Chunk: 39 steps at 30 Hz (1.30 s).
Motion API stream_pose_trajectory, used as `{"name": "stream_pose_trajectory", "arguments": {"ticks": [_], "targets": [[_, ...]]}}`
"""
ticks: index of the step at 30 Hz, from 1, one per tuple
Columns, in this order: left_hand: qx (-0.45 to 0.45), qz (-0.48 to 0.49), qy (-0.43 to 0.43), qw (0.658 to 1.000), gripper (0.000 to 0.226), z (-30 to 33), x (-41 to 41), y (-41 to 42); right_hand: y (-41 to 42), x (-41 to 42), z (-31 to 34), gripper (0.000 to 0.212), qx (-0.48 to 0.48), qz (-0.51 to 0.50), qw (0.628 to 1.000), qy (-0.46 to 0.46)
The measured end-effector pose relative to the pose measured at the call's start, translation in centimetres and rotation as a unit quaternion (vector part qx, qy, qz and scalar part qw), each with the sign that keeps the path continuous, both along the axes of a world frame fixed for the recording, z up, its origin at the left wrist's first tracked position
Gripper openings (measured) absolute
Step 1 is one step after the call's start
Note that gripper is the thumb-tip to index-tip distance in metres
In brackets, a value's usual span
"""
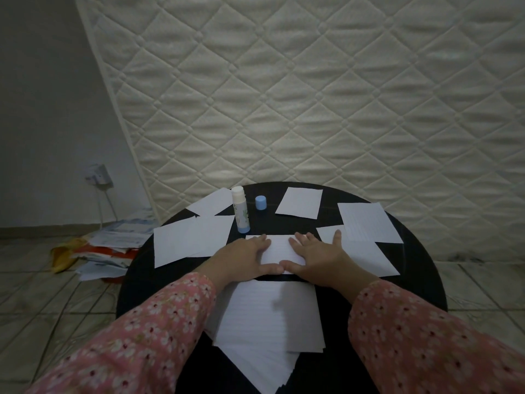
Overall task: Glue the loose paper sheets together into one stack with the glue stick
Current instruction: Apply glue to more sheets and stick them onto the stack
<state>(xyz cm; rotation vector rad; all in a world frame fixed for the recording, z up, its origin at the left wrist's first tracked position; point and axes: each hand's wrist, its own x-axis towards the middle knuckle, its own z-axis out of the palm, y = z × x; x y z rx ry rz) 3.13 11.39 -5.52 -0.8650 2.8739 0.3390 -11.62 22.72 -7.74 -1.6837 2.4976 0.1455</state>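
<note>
White lined sheet flat under both open hands, left and right.

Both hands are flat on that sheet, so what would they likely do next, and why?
Probably lift the left hand toward the uncapped glue stick standing just beyond it. Both it and the right hand press flat on a lined sheet, and loose sheets such as one by the blue cap remain unjoined.

White lined sheet flat at centre; loose sheets scattered left, right and far; thick pile near; uncapped glue stick upright far-left, blue cap beside.
</note>
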Motion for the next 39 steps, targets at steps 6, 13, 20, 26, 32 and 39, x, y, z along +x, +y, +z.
{"name": "stream_pose_trajectory", "arguments": {"ticks": [6,13,20,26,32,39], "targets": [[0.044,0.012,0.008,0.999,0.088,0.0,0.2,-1.1,0.0,-0.7,0.9,0.077,0.042,0.012,0.999,-0.004],[0.084,0.0,-0.003,0.996,0.078,0.3,2.4,-3.7,0.8,-1.8,1.2,0.074,0.07,0.035,0.997,0.006],[0.083,-0.001,-0.012,0.996,0.074,0.3,2.7,-4.2,1.2,-2.2,1.6,0.068,0.067,0.063,0.996,0.018],[0.062,-0.011,-0.036,0.997,0.077,0.9,2.4,-4.2,2.0,-2.6,1.6,0.067,0.043,0.067,0.997,0.02],[0.034,0.023,0.108,0.993,0.047,0.6,2.1,-4.6,1.6,-3.4,1.9,0.044,-0.038,0.033,0.999,0.011],[-0.02,0.035,0.02,0.999,0.04,-0.3,2.0,-5.1,1.9,-4.0,1.9,0.045,-0.001,0.029,0.999,0.035]]}}
